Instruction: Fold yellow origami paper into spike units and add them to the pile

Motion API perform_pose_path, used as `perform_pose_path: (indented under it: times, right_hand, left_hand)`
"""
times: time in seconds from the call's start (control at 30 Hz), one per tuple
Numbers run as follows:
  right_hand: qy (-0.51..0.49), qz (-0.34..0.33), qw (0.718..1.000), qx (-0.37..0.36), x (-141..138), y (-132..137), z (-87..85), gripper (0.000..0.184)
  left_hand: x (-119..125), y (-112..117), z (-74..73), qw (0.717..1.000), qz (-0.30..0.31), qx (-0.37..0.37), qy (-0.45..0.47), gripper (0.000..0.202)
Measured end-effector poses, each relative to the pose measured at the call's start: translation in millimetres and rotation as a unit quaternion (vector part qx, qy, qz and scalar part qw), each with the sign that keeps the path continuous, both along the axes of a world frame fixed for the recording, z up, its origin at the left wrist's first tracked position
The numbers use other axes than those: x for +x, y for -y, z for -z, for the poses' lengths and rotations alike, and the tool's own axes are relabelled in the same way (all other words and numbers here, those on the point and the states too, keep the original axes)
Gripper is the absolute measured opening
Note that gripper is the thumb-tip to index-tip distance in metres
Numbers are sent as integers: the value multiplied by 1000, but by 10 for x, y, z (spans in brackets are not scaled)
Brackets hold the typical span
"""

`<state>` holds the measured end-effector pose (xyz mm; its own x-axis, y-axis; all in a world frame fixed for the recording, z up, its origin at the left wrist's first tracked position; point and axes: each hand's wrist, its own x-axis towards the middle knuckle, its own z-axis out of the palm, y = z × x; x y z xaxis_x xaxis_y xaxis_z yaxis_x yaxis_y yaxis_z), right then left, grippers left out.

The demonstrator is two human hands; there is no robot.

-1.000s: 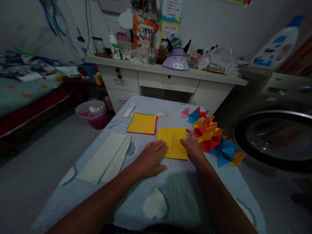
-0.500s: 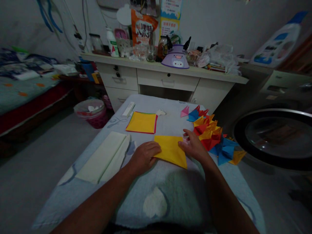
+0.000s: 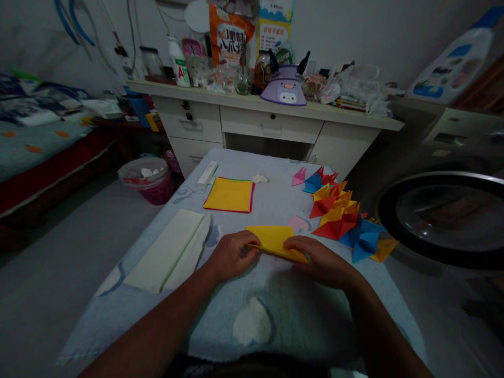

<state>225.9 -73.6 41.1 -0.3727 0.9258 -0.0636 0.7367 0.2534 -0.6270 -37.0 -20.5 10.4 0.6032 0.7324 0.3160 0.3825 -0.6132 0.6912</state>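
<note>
A yellow paper sheet (image 3: 271, 237) lies on the blue-covered table (image 3: 275, 304) right in front of me, its near edge lifted off the cloth. My left hand (image 3: 230, 254) pinches the sheet's left near corner with curled fingers. My right hand (image 3: 321, 262) grips its right near edge, fingers closed over it. A stack of square coloured papers (image 3: 229, 195) with yellow on top rests farther back. To the right sits a heap of folded paper pieces (image 3: 342, 218) in red, yellow and blue.
A folded white cloth (image 3: 169, 252) lies at the table's left. Beyond stands a cluttered white desk (image 3: 271, 123) with drawers. A pink bin (image 3: 147, 178) and a bed (image 3: 35, 152) are at left, a washing machine door (image 3: 444, 215) at right.
The yellow sheet went from lying flat to being pulled toward me and lifted at its near edge. Both hands slid back with it and closed on it.
</note>
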Motion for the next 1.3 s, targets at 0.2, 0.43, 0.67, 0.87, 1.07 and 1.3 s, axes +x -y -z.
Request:
perform_pose_path:
  times: [0.2,0.43,0.67,0.87,1.07,1.3]
  right_hand:
    - [-32,30,999,-29,-66,-92,-33,19]
    - [-66,54,996,-17,-57,-137,102,13]
    - [-255,167,950,-68,-99,-218,422,28]
    - [-231,232,945,9,-206,-247,582,56]
    - [-62,281,953,95,-298,-212,530,68]
    - [-58,275,956,85,-302,-183,488,68]
  left_hand:
    - [-8,-46,65,999,-30,-39,-17,30]
    - [5,-73,70,997,-9,-47,-58,17]
    - [-3,-77,104,987,-76,-138,-34,39]
    - [22,-83,110,982,-156,-106,-30,55]
    - [67,-79,126,972,-188,-30,-138,58]
    - [55,-95,172,975,-182,-16,-125,65]
